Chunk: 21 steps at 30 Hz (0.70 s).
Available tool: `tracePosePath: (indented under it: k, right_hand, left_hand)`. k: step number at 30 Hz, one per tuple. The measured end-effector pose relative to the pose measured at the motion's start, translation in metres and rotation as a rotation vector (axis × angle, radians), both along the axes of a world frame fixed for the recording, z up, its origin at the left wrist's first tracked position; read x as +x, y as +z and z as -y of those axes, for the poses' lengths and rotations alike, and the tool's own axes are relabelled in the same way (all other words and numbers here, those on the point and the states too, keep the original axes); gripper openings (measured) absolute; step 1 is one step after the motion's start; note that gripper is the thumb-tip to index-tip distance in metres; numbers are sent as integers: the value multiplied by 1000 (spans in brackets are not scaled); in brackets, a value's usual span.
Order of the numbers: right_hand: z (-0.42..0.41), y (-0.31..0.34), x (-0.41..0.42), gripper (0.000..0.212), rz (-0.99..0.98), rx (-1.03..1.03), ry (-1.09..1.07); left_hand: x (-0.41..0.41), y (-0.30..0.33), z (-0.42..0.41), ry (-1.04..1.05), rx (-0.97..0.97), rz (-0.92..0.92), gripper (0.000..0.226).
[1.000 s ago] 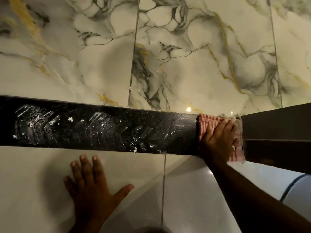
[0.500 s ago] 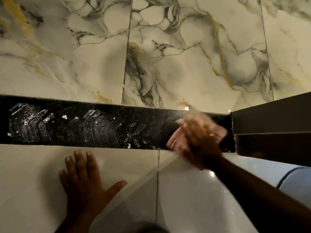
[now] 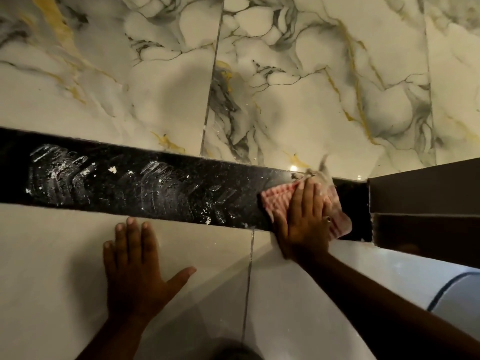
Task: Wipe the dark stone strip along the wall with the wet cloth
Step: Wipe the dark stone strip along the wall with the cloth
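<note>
A dark speckled stone strip (image 3: 155, 185) runs across the wall between marble tiles above and plain pale tiles below. White smears and flecks cover its left and middle parts. My right hand (image 3: 305, 219) presses a pink and white checked cloth (image 3: 275, 201) flat against the strip near its right end, fingers spread over the cloth. Part of the cloth sticks out to the left and right of the hand. My left hand (image 3: 137, 266) lies flat and open on the pale tile (image 3: 52, 268) below the strip, holding nothing.
A dark brown stepped ledge (image 3: 426, 203) juts out at the right, just past the strip's end. Veined white and gold marble tiles (image 3: 298, 87) fill the wall above. A white rounded fixture with a blue line (image 3: 457, 294) sits at the lower right.
My right hand with the cloth swept left from the strip's right end beside the ledge, then came partway back right. My left hand stayed flat on the pale tile.
</note>
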State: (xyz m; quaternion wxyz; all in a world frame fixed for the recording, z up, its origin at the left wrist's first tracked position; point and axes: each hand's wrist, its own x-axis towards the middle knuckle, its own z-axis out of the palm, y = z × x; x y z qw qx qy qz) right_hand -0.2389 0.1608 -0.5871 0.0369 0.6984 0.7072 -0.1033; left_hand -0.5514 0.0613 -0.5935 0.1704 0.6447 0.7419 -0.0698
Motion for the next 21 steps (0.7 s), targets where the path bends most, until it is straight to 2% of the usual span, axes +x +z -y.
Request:
tracePosePath:
  k: [4, 7, 8, 9, 12, 13, 14, 15, 16, 19, 21]
  right_hand:
    - [1, -10, 32, 79, 43, 85, 447]
    - [-14, -10, 55, 75, 29, 91, 539]
    - [-15, -11, 56, 73, 23, 103, 454]
    - [-16, -13, 50, 73, 15, 123, 272]
    - [-32, -13, 9, 79, -26, 137, -650]
    - [-38, -9, -7, 81, -30, 105, -848]
    - [-39, -5, -23, 84, -18, 63, -910]
    - [-33, -5, -37, 87, -6, 56, -830]
    - [-19, -8, -48, 90, -18, 69, -631]
    - [54, -16, -67, 81, -42, 78, 251]
    - [72, -19, -48, 80, -18, 62, 652]
  left_hand:
    - [-4, 6, -3, -22, -39, -22, 124]
    - [-1, 6, -4, -57, -29, -24, 124]
    - [-3, 5, -3, -72, -18, -17, 124]
    - [-6, 4, -1, -96, -4, -18, 123]
    - [-17, 3, 0, -158, 47, -11, 119]
    - [-21, 4, -3, -149, 56, -26, 118]
    - [-27, 6, -5, -116, 58, -48, 118]
    - [-33, 7, -6, -62, 54, -67, 118]
    - [-39, 8, -6, -2, 52, -81, 118]
    - [-56, 8, 1, 104, 56, -111, 118]
    - [-69, 6, 11, 153, 55, -114, 117]
